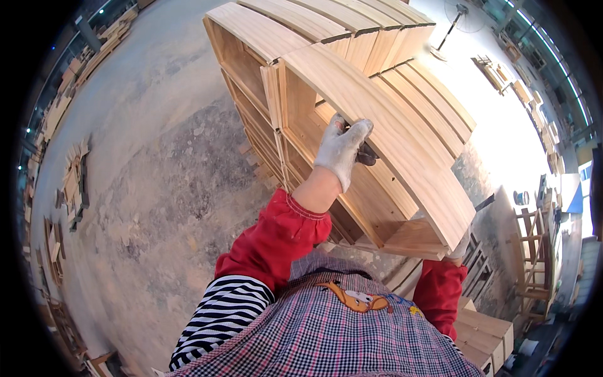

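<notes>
Gloved left hand, fingers curled over the top board's edge of the open wooden box; box long axis runs away from the person; right hand mostly hidden beneath near corner, grip indeterminable.

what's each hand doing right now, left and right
Left hand: gloved, closed over the top edge of the wooden frame, gripping it.
Right hand: mostly hidden under the frame's near corner; grip cannot be told.

Grey concrete floor under stacked wooden box frames, scattered offcuts.
</notes>
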The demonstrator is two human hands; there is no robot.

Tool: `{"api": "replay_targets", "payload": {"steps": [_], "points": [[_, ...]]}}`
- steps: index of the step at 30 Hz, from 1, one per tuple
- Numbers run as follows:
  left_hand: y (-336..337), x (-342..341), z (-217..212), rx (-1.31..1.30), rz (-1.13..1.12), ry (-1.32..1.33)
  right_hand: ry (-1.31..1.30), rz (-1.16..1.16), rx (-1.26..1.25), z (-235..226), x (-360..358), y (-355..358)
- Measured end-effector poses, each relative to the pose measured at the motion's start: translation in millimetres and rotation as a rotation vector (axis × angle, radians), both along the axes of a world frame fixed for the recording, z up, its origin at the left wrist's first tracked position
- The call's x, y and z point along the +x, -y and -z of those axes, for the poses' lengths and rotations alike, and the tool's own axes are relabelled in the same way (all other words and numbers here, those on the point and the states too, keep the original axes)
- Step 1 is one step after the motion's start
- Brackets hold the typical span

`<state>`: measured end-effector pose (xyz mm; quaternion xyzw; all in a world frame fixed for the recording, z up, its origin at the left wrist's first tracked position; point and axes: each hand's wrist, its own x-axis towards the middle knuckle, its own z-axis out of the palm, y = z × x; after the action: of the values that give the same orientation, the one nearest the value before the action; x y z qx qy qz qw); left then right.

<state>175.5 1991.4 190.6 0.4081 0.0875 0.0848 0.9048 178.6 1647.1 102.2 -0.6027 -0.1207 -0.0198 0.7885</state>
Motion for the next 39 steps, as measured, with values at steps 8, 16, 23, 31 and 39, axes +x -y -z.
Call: {"api": "replay_targets", "payload": {"steps": [8, 16, 23, 31, 39], "points": [[1, -9, 1, -0.028, -0.015, -0.023, -0.057, 0.002, 0.111, -9, 1, -12], [-1, -6, 5, -0.040, 0.030, 0.008, -0.063, 0.066, 0.078, -9, 1, -9], [-2, -4, 6, 0.001, 0.029, 0.044, -0.087, 0.100, 0.036, -3, -3, -5], [-39, -19, 78, 0.165, 0.011, -0.276, -0.179, 0.175, -0.039, 21, -20, 8], [-126, 18, 238, -0.013, -0.233, -0.566, -0.479, -0.031, -1.212, 94, -61, -16]]}}
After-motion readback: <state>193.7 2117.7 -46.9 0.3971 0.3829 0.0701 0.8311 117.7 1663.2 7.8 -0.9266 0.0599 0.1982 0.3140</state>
